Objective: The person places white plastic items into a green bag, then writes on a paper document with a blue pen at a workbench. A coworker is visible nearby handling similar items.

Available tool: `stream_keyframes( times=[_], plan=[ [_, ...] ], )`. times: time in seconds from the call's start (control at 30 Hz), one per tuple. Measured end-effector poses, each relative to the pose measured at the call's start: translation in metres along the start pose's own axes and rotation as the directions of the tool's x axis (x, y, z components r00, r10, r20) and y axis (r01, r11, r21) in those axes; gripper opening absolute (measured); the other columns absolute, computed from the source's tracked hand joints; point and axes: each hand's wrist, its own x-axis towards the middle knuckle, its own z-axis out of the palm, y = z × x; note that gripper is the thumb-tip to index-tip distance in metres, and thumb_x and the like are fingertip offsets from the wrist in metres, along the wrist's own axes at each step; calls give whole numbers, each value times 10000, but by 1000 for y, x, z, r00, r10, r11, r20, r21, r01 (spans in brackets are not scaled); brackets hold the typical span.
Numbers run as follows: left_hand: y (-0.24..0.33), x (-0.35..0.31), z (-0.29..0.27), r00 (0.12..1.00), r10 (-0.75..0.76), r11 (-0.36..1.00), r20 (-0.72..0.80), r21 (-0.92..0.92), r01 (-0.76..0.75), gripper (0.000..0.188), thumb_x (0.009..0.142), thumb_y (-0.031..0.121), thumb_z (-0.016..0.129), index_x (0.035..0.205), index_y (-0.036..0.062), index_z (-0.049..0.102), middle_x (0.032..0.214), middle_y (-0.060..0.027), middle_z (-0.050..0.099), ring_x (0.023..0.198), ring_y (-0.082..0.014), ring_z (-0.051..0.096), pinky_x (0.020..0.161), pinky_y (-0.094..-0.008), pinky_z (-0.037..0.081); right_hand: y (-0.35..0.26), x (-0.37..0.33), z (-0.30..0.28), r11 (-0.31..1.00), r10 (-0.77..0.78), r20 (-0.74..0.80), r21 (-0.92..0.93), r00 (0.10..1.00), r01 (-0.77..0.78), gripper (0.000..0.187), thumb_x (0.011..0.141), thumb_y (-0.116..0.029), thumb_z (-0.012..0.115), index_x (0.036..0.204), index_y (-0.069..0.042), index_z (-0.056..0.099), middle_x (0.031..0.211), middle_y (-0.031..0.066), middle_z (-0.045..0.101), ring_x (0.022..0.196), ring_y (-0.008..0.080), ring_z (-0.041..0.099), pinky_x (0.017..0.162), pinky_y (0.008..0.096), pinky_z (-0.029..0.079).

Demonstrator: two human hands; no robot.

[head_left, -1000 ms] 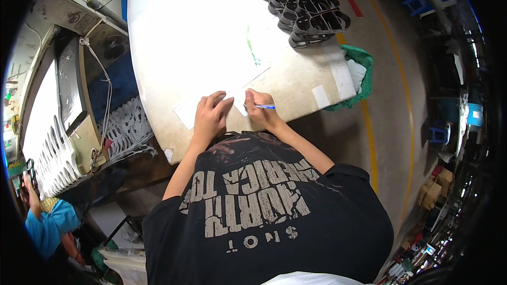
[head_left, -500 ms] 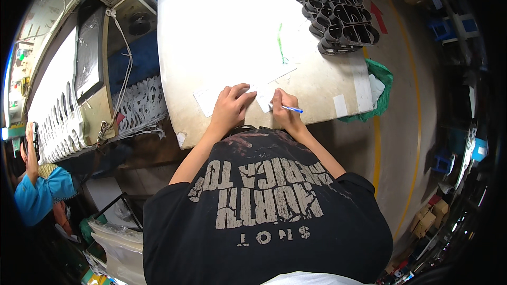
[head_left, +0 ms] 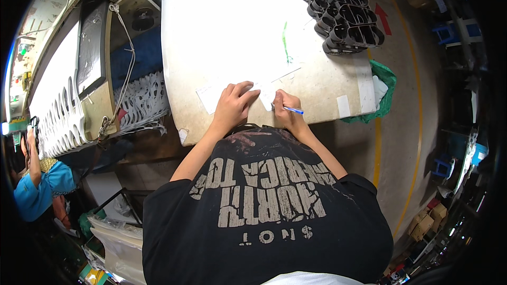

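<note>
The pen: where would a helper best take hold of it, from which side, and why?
Probably by the rear end of the pen, pinched from the right: the right hand covers the front part, while the slim, straight rear sticks out free toward the right.

- i see the camera worn on a head, at left of a pair.
- it faces down; left hand [head_left: 232, 108] and right hand [head_left: 288, 111] come near its middle.
- the black shirt [head_left: 269, 200] is nearest; table [head_left: 211, 47] and floor [head_left: 398, 153] lie farther.
</note>
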Motion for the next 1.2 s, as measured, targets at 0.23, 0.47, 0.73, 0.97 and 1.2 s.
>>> stream_keyframes(
  times=[0.23,0.47,0.73,0.97,1.2],
  plan=[
    [0,-1,2,1000,-3,1000,-9,-7,3,313,881,73,743,1179,161,776,1271,-53,680,1054,-282,624,925,-427,532,-4,1,2,1000,-14,-53,22,999,15,403,1133,-242,494,826,10,560,674,218,551,574,364,559,585,423,476],
    [1,-1,1,1000,1,1000,-13,-2,-1,303,890,78,741,1179,162,776,1274,-52,679,1052,-280,624,927,-425,531,-2,1,3,999,-22,-60,-51,998,19,419,1141,-255,479,826,9,560,667,203,552,572,350,573,585,427,478],
    [2,0,-2,1000,-2,1000,-7,-3,2,297,893,86,746,1179,162,777,1269,-51,680,1047,-280,623,925,-423,529,-6,1,2,997,-43,-79,-62,996,38,434,1146,-271,473,822,4,563,682,180,552,585,320,575,593,409,483],
    [2,1,-1,1000,-3,1000,-17,-8,3,284,898,89,747,1172,156,778,1262,-53,683,1048,-282,628,924,-424,529,-5,1,3,1000,-7,-84,13,996,8,437,1145,-271,474,821,7,566,673,167,550,579,300,572,594,400,481],
    [1,0,-1,1000,-7,1000,-2,-14,7,294,894,86,744,1179,153,775,1267,-54,682,1059,-280,628,936,-428,528,8,-1,4,993,74,-121,101,990,-62,460,1151,-265,467,803,5,597,651,66,567,620,136,538,594,321,450]
  ],
)
